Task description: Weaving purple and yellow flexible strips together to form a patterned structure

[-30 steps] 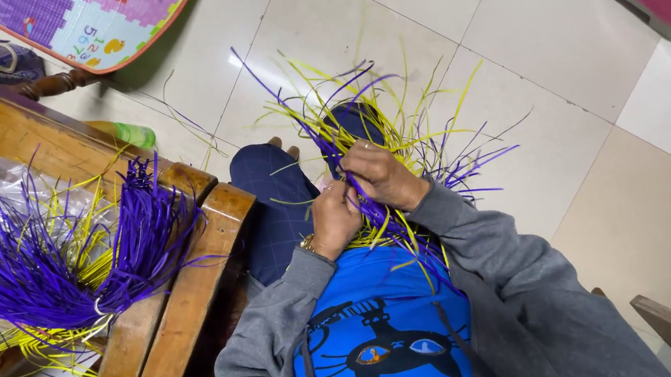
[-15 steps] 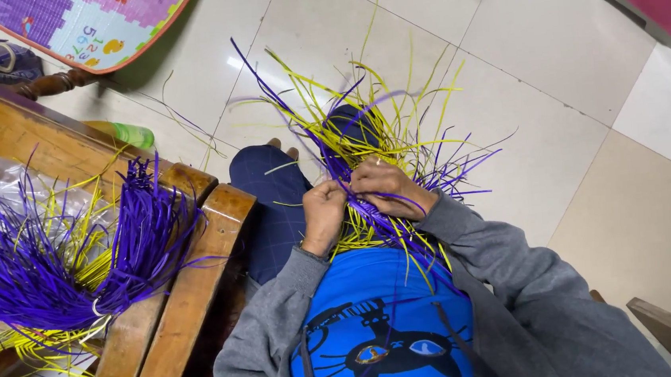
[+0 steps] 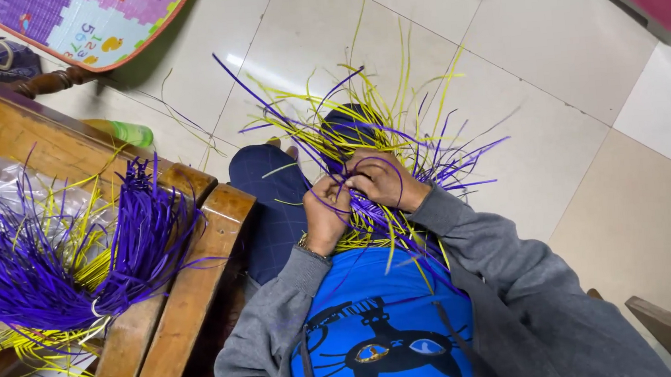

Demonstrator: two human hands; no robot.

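The person sits with a bunch of purple and yellow strips (image 3: 364, 142) in the lap, and both hands are busy in the middle of it. The left hand (image 3: 326, 217) is at about 9 o'clock from the middle of the bunch. Its fingers are curled tight and pinch some purple strips. The right hand (image 3: 387, 180) is at about 3 o'clock, just beside the left one, almost touching. Its fingers are bent and closed on more strips, and a thin purple strip loops over its back. Loose ends stick out toward 12 o'clock and 2 o'clock like a fan, over the pale tiled floor (image 3: 552, 100).

It looks like the step in hand is weaving or knotting: the hands cross strips over each other right where they meet. I think the next move needs a firm pinch with one hand so the crossing does not slip, while the other hand picks one loose strip and pulls it through snug.

At 9 o'clock from the hands, well apart, a big tied bundle of purple strips (image 3: 54, 258) lies on a wooden bench (image 3: 190, 272), with some yellow strips under it. A green bottle (image 3: 128, 133) lies on the floor at 10 o'clock. A bright play mat (image 3: 91, 24) is at 11 o'clock, far from the hands.
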